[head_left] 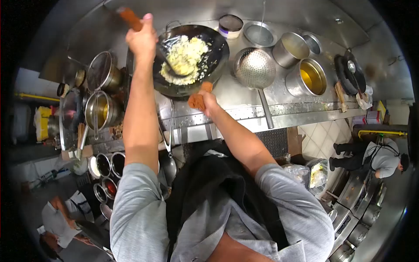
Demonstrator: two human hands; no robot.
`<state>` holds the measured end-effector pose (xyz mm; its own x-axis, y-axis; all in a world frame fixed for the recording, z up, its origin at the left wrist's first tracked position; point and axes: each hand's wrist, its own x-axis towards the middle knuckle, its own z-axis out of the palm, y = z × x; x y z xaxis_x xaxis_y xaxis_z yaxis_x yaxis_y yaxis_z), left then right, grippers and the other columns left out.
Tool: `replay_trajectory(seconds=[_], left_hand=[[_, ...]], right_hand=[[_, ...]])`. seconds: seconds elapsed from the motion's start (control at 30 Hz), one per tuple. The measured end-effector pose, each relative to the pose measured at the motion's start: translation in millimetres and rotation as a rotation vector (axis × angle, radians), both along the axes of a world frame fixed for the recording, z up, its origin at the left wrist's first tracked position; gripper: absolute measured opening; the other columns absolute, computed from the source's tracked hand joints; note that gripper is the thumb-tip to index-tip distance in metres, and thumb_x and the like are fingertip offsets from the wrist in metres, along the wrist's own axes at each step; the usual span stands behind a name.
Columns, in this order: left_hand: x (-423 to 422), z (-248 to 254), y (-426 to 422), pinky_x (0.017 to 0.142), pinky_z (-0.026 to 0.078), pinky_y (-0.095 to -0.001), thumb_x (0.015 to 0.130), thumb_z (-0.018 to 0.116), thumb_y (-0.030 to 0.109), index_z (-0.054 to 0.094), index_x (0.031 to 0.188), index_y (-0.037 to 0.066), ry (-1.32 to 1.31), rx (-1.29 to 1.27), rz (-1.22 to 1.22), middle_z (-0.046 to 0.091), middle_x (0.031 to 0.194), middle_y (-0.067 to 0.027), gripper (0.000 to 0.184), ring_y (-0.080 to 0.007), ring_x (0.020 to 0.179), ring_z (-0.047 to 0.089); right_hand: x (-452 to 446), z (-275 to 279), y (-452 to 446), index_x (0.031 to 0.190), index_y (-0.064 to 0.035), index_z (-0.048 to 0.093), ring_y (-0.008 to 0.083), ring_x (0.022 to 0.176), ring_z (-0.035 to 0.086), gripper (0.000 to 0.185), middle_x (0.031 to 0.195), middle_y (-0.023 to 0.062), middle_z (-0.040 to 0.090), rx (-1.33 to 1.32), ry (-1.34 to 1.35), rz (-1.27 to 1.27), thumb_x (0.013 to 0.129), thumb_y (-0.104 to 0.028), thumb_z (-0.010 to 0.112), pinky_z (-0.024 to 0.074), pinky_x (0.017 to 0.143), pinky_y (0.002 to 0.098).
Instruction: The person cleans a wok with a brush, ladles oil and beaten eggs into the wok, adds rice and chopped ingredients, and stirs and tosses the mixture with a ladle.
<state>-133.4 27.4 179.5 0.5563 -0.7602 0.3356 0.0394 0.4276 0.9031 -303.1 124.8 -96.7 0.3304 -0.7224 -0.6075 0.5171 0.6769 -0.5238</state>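
A black wok [217, 65] sits on the steel range, holding loose yellow and white food [190, 52] that looks like rice with egg. My left hand [143, 41] is closed around the wooden handle of a wok spatula [130, 18]. Its dark head dips into the food, so its exact shape is partly hidden. At the wok's near edge, my right hand [208, 104] grips a folded orange-brown cloth [197, 102]. The cloth presses against the rim there and covers whatever handle lies beneath.
Right of the wok lie a perforated strainer [255, 67] and a pot of yellow liquid [312, 77]. More pots [104, 109] stand at left, above several sauce containers [109, 187]. One person [72, 214] is at lower left, another [379, 157] at far right.
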Motion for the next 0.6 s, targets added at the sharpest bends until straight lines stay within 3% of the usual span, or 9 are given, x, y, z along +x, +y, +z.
replay_trajectory(seconds=[0.03,0.1,0.13,0.23,0.3,0.33,0.43,0.47,0.6], left_hand=[[2.3,7.2,9.1,0.041,0.037,-0.0270,0.091,0.072,0.019,0.052,0.072,0.009,0.031,-0.059,-0.019,0.047,0.053,0.0028,0.029,-0.0100,0.041,0.043],[9.9,-41.6,-3.3,0.042,0.037,-0.0275,0.092,0.071,0.020,0.052,0.070,0.009,-0.413,-0.101,0.250,0.049,0.053,0.0017,0.031,-0.0103,0.043,0.046],[9.1,-70.2,-15.2,0.043,0.039,-0.0281,0.093,0.069,0.021,0.054,0.068,0.007,-0.481,-0.187,0.223,0.052,0.054,0.0000,0.032,-0.0110,0.045,0.049],[14.3,-45.3,-52.2,0.046,0.040,-0.0278,0.095,0.067,0.025,0.053,0.065,0.008,-0.478,0.012,0.125,0.051,0.053,-0.0004,0.037,-0.0112,0.044,0.048],[0.4,18.2,-27.2,0.060,0.047,-0.0348,0.090,0.073,0.024,0.059,0.071,0.001,-0.220,0.021,-0.002,0.055,0.055,-0.0005,0.033,-0.0154,0.054,0.053],[10.9,13.1,-24.0,0.052,0.044,-0.0322,0.090,0.072,0.025,0.057,0.068,0.003,-0.032,-0.141,-0.141,0.055,0.055,-0.0013,0.035,-0.0132,0.050,0.052],[3.7,-87.3,-61.6,0.042,0.037,-0.0279,0.093,0.070,0.025,0.054,0.066,0.006,-0.256,-0.109,0.177,0.051,0.053,0.0010,0.036,-0.0096,0.044,0.047],[16.4,-68.5,-69.5,0.042,0.036,-0.0261,0.094,0.069,0.024,0.053,0.066,0.008,-0.309,0.039,0.113,0.050,0.053,0.0027,0.036,-0.0091,0.044,0.047],[0.8,10.3,-41.0,0.042,0.040,-0.0292,0.093,0.068,0.018,0.051,0.072,0.007,-0.032,-0.028,-0.017,0.048,0.053,-0.0001,0.028,-0.0119,0.043,0.047]], right_hand=[[-0.6,7.0,-2.2,0.099,-0.0013,0.056,0.0257,0.070,0.068,0.017,0.088,0.0140,0.067,0.000,0.008,0.002,0.089,-0.015,0.054,0.0513,0.047,0.0359],[-0.7,18.0,2.0,0.100,-0.0008,0.056,0.0263,0.072,0.069,0.018,0.090,0.0143,0.067,0.008,0.024,0.011,0.089,-0.015,0.054,0.0523,0.048,0.0362],[-1.2,-2.3,-3.9,0.102,-0.0001,0.056,0.0267,0.076,0.070,0.020,0.094,0.0150,0.068,0.024,0.020,0.093,0.089,-0.015,0.055,0.0528,0.049,0.0371],[2.5,-13.4,-4.1,0.105,0.0013,0.057,0.0265,0.080,0.070,0.023,0.095,0.0154,0.068,0.034,0.008,0.034,0.088,-0.015,0.056,0.0536,0.051,0.0365],[-2.1,15.4,1.3,0.105,0.0027,0.058,0.0268,0.080,0.070,0.024,0.095,0.0157,0.068,-0.007,0.027,0.059,0.088,-0.014,0.056,0.0544,0.054,0.0358],[-6.8,22.0,2.9,0.105,0.0034,0.058,0.0270,0.081,0.070,0.024,0.095,0.0159,0.068,-0.016,0.044,0.073,0.088,-0.014,0.056,0.0549,0.056,0.0354],[-1.1,11.0,-0.1,0.105,0.0052,0.057,0.0276,0.081,0.070,0.025,0.096,0.0165,0.068,0.016,0.028,0.034,0.087,-0.013,0.056,0.0553,0.059,0.0343],[2.2,7.1,-4.9,0.105,0.0053,0.057,0.0277,0.080,0.069,0.025,0.095,0.0166,0.068,0.005,0.029,0.021,0.087,-0.013,0.056,0.0554,0.059,0.0346],[-1.0,-2.2,-1.7,0.104,0.0057,0.057,0.0287,0.081,0.069,0.025,0.095,0.0168,0.067,-0.012,0.030,0.037,0.087,-0.012,0.056,0.0565,0.062,0.0368]])
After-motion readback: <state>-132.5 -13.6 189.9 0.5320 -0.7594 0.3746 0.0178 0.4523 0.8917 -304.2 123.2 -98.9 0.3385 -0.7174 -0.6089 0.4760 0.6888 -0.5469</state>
